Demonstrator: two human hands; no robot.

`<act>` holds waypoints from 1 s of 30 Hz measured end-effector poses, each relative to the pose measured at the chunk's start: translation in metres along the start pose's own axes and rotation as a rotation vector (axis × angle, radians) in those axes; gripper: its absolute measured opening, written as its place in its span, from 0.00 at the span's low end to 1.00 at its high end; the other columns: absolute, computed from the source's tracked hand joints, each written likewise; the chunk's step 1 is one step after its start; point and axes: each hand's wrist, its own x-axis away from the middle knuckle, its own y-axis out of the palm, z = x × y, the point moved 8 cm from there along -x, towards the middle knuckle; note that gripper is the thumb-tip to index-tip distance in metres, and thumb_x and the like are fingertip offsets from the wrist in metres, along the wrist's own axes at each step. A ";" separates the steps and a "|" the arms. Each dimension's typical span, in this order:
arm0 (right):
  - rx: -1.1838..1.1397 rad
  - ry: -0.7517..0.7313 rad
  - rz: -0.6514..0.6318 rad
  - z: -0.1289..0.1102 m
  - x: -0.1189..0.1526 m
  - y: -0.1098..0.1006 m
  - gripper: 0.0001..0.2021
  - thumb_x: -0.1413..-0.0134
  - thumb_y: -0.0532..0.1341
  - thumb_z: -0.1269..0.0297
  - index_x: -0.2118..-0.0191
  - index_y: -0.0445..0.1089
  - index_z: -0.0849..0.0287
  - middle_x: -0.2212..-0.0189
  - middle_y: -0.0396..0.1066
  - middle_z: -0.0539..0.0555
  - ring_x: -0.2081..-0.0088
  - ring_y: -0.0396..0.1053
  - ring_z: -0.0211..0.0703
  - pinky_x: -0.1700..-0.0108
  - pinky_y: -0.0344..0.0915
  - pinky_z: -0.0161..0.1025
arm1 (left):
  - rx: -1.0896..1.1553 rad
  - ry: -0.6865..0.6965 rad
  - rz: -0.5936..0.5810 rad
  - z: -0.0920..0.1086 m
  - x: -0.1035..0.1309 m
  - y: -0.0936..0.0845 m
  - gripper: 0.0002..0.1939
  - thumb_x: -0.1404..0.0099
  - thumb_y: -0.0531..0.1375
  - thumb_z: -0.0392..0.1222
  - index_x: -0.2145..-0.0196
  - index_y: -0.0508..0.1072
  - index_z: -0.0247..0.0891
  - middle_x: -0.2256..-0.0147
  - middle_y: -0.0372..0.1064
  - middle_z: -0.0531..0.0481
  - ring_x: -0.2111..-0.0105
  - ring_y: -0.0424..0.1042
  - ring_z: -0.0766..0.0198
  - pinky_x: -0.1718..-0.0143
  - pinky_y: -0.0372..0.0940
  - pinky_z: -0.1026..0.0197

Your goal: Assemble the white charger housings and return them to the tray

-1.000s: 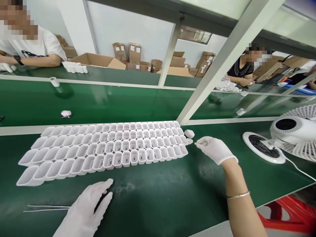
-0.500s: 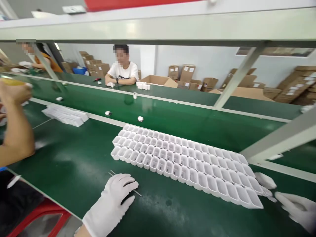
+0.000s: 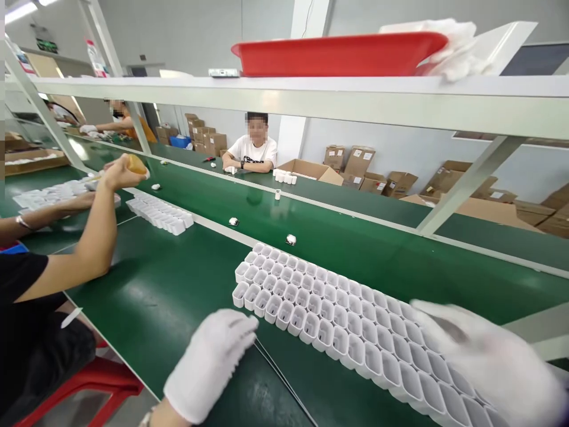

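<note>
My left hand (image 3: 213,362), in a white glove, is low over the green table with its fingers closed around one end of two thin metal rods (image 3: 284,379), which look like long tweezers. The rods slant toward the front edge. To the right stands a block of white plastic cups (image 3: 311,302), in several close rows with their mouths up; small dark marks show inside some. My right hand (image 3: 489,356), also in a white glove, is over the right end of the rows. Motion smears it, so its grip cannot be made out.
A sunken green strip (image 3: 355,243) behind the cups carries small white parts (image 3: 290,239). A co-worker's arm (image 3: 98,237) reaches in at left, near another group of white cups (image 3: 160,214). Another person sits across. A shelf (image 3: 311,101) on slanted posts holds a red tray (image 3: 338,54).
My right hand has moved from beyond the cups' right end to over them. The rods now point from my left fingers toward the front right. The view has tilted up and left.
</note>
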 end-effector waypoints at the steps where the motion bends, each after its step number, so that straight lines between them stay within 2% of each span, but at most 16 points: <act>1: 0.000 -0.006 -0.067 -0.014 -0.018 0.011 0.12 0.38 0.57 0.52 0.57 0.77 0.43 0.56 0.79 0.55 0.63 0.77 0.54 0.65 0.70 0.49 | -0.034 -0.072 0.017 -0.021 -0.007 -0.011 0.15 0.28 0.50 0.43 0.56 0.77 0.43 0.61 0.75 0.46 0.61 0.75 0.56 0.57 0.72 0.54; 3: -0.026 -0.066 -0.202 -0.046 -0.063 0.044 0.11 0.39 0.59 0.58 0.56 0.77 0.49 0.53 0.77 0.55 0.56 0.75 0.53 0.55 0.70 0.48 | -0.098 -0.193 -0.003 -0.060 -0.023 -0.020 0.16 0.30 0.51 0.43 0.53 0.77 0.44 0.59 0.75 0.46 0.59 0.75 0.55 0.55 0.72 0.53; 6: -0.060 -0.134 -0.329 -0.083 -0.134 0.100 0.14 0.38 0.62 0.63 0.48 0.71 0.58 0.53 0.75 0.58 0.55 0.74 0.48 0.51 0.70 0.49 | -0.113 -0.231 -0.157 -0.097 -0.045 0.002 0.18 0.34 0.53 0.36 0.50 0.75 0.45 0.54 0.73 0.46 0.57 0.74 0.56 0.53 0.70 0.53; 9: -0.089 -0.170 -0.403 -0.098 -0.180 0.147 0.16 0.36 0.61 0.60 0.45 0.67 0.58 0.47 0.69 0.58 0.52 0.72 0.48 0.51 0.71 0.51 | -0.046 -0.226 -0.243 -0.110 -0.055 0.029 0.18 0.36 0.55 0.32 0.51 0.75 0.44 0.53 0.72 0.46 0.57 0.73 0.58 0.52 0.69 0.55; 13: -0.133 -0.165 -0.464 -0.087 -0.198 0.176 0.15 0.35 0.61 0.60 0.46 0.68 0.59 0.50 0.70 0.57 0.55 0.72 0.46 0.54 0.72 0.49 | -0.014 -0.240 -0.216 -0.109 -0.055 0.043 0.11 0.35 0.55 0.32 0.59 0.75 0.41 0.57 0.72 0.47 0.60 0.74 0.59 0.56 0.70 0.57; 16: -0.172 -0.141 -0.503 -0.073 -0.198 0.182 0.15 0.36 0.61 0.60 0.47 0.68 0.60 0.52 0.71 0.56 0.57 0.73 0.45 0.56 0.73 0.48 | 0.030 -0.250 -0.196 -0.105 -0.053 0.046 0.08 0.34 0.55 0.33 0.70 0.71 0.40 0.59 0.72 0.49 0.61 0.74 0.60 0.58 0.70 0.58; 20: -0.225 -0.094 -0.527 -0.065 -0.196 0.183 0.14 0.36 0.61 0.60 0.48 0.68 0.60 0.53 0.72 0.56 0.58 0.73 0.45 0.57 0.73 0.47 | 0.106 -0.258 -0.150 -0.105 -0.053 0.046 0.10 0.34 0.54 0.33 0.74 0.64 0.40 0.57 0.72 0.49 0.51 0.71 0.57 0.53 0.68 0.56; 23: -0.283 -0.066 -0.519 -0.069 -0.193 0.181 0.13 0.36 0.62 0.61 0.50 0.70 0.61 0.54 0.72 0.55 0.59 0.73 0.44 0.58 0.73 0.46 | 0.140 -0.277 -0.123 -0.110 -0.051 0.042 0.11 0.34 0.51 0.35 0.74 0.61 0.40 0.62 0.71 0.49 0.57 0.72 0.59 0.56 0.69 0.55; 25: -0.338 -0.057 -0.502 -0.073 -0.189 0.175 0.12 0.36 0.62 0.61 0.52 0.70 0.61 0.56 0.73 0.54 0.60 0.73 0.43 0.59 0.73 0.44 | 0.210 -0.311 -0.025 -0.112 -0.050 0.028 0.08 0.34 0.51 0.37 0.72 0.61 0.40 0.63 0.70 0.50 0.62 0.72 0.61 0.57 0.70 0.55; 27: -0.403 -0.057 -0.474 -0.078 -0.184 0.163 0.11 0.36 0.61 0.60 0.53 0.70 0.61 0.58 0.73 0.53 0.62 0.74 0.41 0.61 0.73 0.43 | 0.340 -0.357 0.161 -0.107 -0.048 0.005 0.03 0.35 0.54 0.39 0.68 0.64 0.40 0.62 0.69 0.50 0.63 0.72 0.63 0.56 0.71 0.55; 28: -0.441 -0.060 -0.457 -0.080 -0.179 0.155 0.11 0.36 0.61 0.60 0.53 0.70 0.62 0.59 0.73 0.53 0.64 0.74 0.41 0.62 0.73 0.42 | 0.416 -0.372 0.254 -0.101 -0.046 -0.006 0.02 0.35 0.55 0.39 0.65 0.65 0.40 0.62 0.69 0.50 0.63 0.72 0.63 0.55 0.71 0.55; 29: -0.481 -0.066 -0.439 -0.082 -0.174 0.145 0.12 0.36 0.61 0.59 0.54 0.70 0.62 0.61 0.74 0.53 0.65 0.74 0.40 0.63 0.73 0.42 | 0.485 -0.375 0.317 -0.090 -0.043 -0.015 0.06 0.36 0.57 0.40 0.61 0.66 0.40 0.63 0.70 0.50 0.63 0.73 0.64 0.55 0.72 0.55; 30: -0.523 -0.075 -0.422 -0.084 -0.167 0.133 0.13 0.37 0.62 0.57 0.55 0.70 0.62 0.63 0.74 0.53 0.66 0.74 0.41 0.63 0.74 0.43 | 0.538 -0.363 0.341 -0.075 -0.042 -0.021 0.09 0.37 0.58 0.40 0.58 0.66 0.40 0.63 0.70 0.50 0.64 0.73 0.64 0.56 0.72 0.55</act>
